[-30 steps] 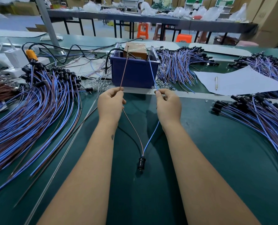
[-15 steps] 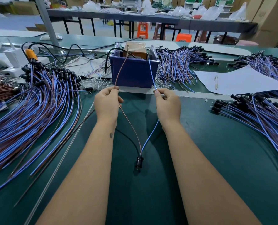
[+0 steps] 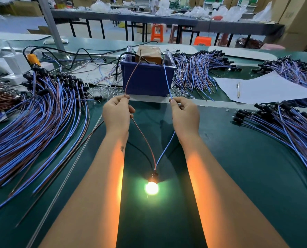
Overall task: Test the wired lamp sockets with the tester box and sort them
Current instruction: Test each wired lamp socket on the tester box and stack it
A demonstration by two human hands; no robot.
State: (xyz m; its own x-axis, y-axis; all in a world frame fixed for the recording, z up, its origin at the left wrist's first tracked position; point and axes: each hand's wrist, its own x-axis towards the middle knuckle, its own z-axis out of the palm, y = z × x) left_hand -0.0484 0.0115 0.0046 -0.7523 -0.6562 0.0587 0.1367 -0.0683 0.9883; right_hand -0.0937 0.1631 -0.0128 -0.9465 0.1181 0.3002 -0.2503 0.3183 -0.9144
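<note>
My left hand (image 3: 117, 114) pinches the brown wire (image 3: 143, 136) of one lamp socket. My right hand (image 3: 184, 116) pinches its blue wire (image 3: 165, 151). Both wire ends reach up to metal contacts on the tester box (image 3: 150, 54), which sits in a blue bin (image 3: 147, 79). The black socket (image 3: 153, 175) lies on the green table between my forearms, and its bulb (image 3: 151, 187) glows bright. Its light falls orange on both forearms.
A large pile of wired sockets (image 3: 32, 119) spreads over the left of the table. Further bundles lie at the right (image 3: 281, 126) and behind the bin (image 3: 199, 68). A white sheet (image 3: 267, 90) with a pen (image 3: 238, 90) lies at the right. White power adapters (image 3: 11, 65) stand far left.
The bulb on the socket has lit up; it was dark in the earlier frames. My left hand has shifted slightly left, bringing the brown wire end onto the tester.
</note>
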